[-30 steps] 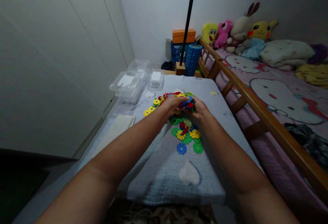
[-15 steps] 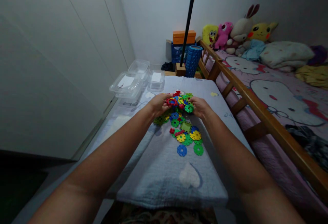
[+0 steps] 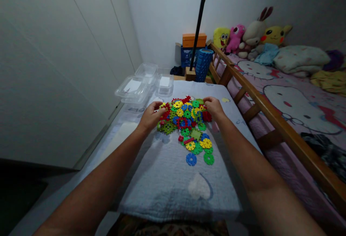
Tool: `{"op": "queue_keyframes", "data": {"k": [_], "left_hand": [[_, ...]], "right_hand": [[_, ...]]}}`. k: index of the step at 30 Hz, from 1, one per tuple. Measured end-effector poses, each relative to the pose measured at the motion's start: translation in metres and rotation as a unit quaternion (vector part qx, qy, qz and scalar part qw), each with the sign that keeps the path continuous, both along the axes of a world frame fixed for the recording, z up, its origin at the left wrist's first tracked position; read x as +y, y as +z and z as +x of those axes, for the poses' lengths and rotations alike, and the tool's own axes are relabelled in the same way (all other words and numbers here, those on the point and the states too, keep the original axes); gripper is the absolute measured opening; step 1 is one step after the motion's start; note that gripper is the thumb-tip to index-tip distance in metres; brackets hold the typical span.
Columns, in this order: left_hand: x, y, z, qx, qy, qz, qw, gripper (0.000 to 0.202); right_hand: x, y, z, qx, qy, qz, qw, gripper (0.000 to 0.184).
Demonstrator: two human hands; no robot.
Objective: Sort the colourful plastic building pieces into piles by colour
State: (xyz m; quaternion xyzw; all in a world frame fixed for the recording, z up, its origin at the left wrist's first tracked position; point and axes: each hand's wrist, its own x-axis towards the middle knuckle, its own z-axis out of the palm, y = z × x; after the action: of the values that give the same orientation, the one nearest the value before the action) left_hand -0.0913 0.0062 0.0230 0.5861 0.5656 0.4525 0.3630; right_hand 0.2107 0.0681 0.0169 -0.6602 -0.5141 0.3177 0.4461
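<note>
A heap of plastic interlocking pieces [image 3: 186,113] in red, yellow, green and blue lies on the cloth-covered table. Most are notched discs; some are square frames. At the heap's left edge is my left hand [image 3: 150,116], thumb and fingers apart, fingertips beside red and yellow pieces. My right hand [image 3: 214,108] rests at the right edge, open, its fingers bent by red and green pieces and partly hidden. Nearer to me, a blue disc [image 3: 191,159] and a green disc [image 3: 209,159] lie flat, below a red bar [image 3: 189,141].
Clear plastic containers [image 3: 132,86] stand at the table's back left, with a smaller clear box [image 3: 164,84] beside them. A wooden bed rail [image 3: 259,106] runs along the right. Behind the table are a black pole [image 3: 199,23] and a blue foam roller [image 3: 204,65].
My hands have moved apart, left hand leftward and right hand slightly rightward. The pieces gathered between them have come down and now spread wider over the heap.
</note>
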Motion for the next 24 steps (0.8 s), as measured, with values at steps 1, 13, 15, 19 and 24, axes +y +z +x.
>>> {"op": "queue_keyframes", "data": {"k": [1,13,15,19,24], "left_hand": [[0.002,-0.007,-0.005,0.051,0.020,0.025,0.998,0.044],[0.018,-0.051,0.006,0.190,0.019,-0.020,0.981,0.064],[0.017,-0.051,0.009,0.156,0.003,-0.017,0.988,0.066],[0.007,-0.056,0.016,0.127,-0.020,-0.005,0.992,0.061],[-0.019,-0.059,0.031,0.106,-0.044,0.018,0.993,0.065]], "right_hand": [[0.006,-0.005,0.004,-0.035,-0.009,0.003,0.999,0.033],[0.031,-0.042,-0.004,-0.272,0.126,-0.038,0.953,0.051],[0.029,-0.042,-0.005,-0.276,0.159,-0.025,0.948,0.048],[0.024,-0.041,-0.008,-0.277,0.190,-0.007,0.942,0.046],[0.020,-0.038,-0.018,-0.254,0.206,-0.001,0.945,0.043]]}}
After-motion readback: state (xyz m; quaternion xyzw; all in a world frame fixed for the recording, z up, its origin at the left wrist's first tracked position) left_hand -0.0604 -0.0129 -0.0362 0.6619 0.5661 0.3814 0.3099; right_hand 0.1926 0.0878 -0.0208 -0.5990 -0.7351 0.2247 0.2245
